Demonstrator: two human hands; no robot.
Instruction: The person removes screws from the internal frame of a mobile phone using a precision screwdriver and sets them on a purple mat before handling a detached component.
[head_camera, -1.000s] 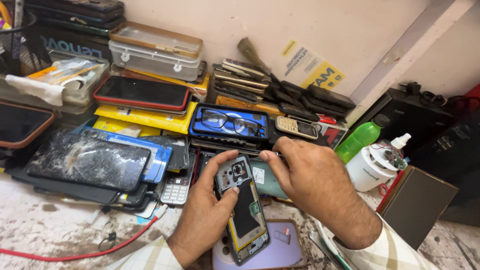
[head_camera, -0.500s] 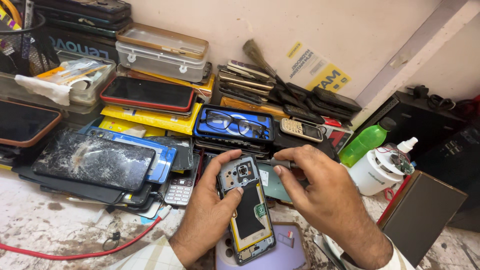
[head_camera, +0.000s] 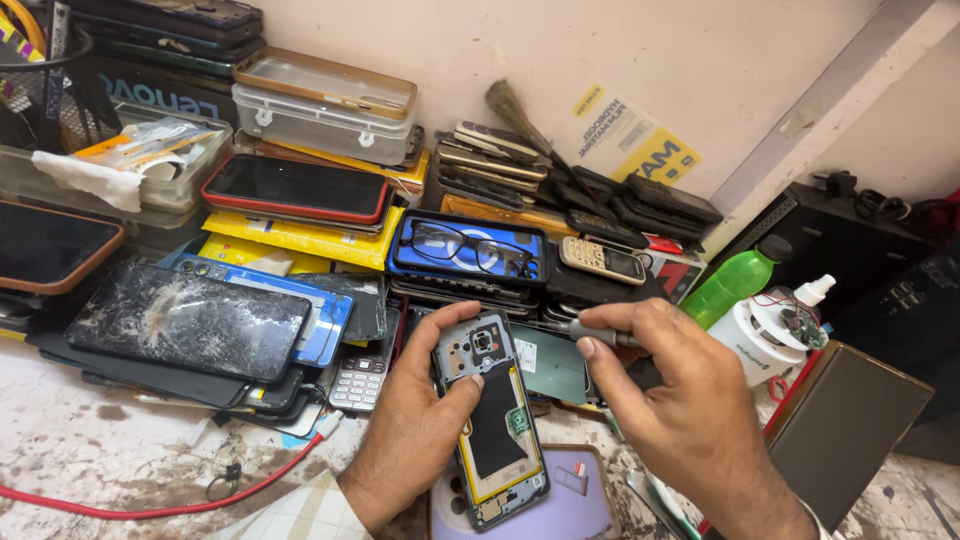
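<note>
An opened phone (head_camera: 492, 420) with its back cover off lies lengthwise near the bottom middle of the view, its lower end over a lilac phone case (head_camera: 575, 505) on the stained bench. The left hand (head_camera: 415, 430) wraps it from the left side, thumb pressed on the dark inner panel, fingers curled behind the top edge. The right hand (head_camera: 680, 410) is closed in a pinch on a thin screwdriver (head_camera: 590, 330) — its tip points left and sits just beside the phone's upper right corner, whether touching I cannot tell. Behind the hands a pair of glasses (head_camera: 470, 250) rests on a blue-rimmed phone, beside a small keypad phone (head_camera: 603, 260). To the left lies a cracked tablet screen (head_camera: 185, 320) — a red cable (head_camera: 150, 508) runs below it. On the right stand a green bottle (head_camera: 735, 285) and a white round device (head_camera: 765, 340)
</note>
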